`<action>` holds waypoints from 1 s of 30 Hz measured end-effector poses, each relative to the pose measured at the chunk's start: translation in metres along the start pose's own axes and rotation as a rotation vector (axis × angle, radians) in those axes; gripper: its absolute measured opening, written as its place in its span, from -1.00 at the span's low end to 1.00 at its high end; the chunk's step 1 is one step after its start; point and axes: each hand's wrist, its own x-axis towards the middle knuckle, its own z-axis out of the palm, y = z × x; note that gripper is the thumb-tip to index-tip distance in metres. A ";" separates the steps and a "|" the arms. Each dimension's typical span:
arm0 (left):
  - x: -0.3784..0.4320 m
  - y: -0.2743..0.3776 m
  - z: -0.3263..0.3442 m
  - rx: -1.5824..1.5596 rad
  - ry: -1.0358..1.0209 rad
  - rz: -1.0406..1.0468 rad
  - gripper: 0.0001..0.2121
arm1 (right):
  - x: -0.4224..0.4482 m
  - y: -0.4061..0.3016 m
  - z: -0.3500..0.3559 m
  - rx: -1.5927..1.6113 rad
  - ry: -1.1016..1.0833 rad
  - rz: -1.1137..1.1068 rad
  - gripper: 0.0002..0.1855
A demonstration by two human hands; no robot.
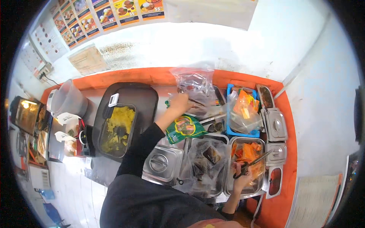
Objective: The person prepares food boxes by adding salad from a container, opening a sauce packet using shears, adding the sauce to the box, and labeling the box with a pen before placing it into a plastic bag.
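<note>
My left hand [181,103] reaches over the back of the counter, its fingers closed on a clear plastic bag [196,81]; what the bag holds is hard to make out. Just below that wrist lies a green printed food packet [185,128]. Black-handled scissors [256,161] are in my right hand [242,176], their blades pointing up and to the right. They cross over a steel pan with orange food [248,152]. Left of this pan, another one holds dark pieces in a clear plastic bag [204,162].
A blue crate [229,129] with bagged packets stands at the back right, beside small lidded steel pans [275,124]. A steel lid [163,162] covers a pan by my left arm. Farther left are a dark container with yellow food [119,125] and a clear plastic tub [71,97].
</note>
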 end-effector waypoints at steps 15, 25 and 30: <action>-0.054 0.015 -0.013 -0.305 0.525 0.456 -0.86 | 0.010 0.014 0.050 -0.263 -0.390 -0.067 -0.86; -0.058 -0.023 0.014 -0.528 -0.224 0.174 -0.71 | 0.009 0.007 0.064 -0.267 -0.409 -0.007 -0.84; -0.065 -0.005 0.027 -0.289 -0.010 0.178 -0.47 | 0.009 0.005 0.067 -0.120 -0.422 0.090 -0.83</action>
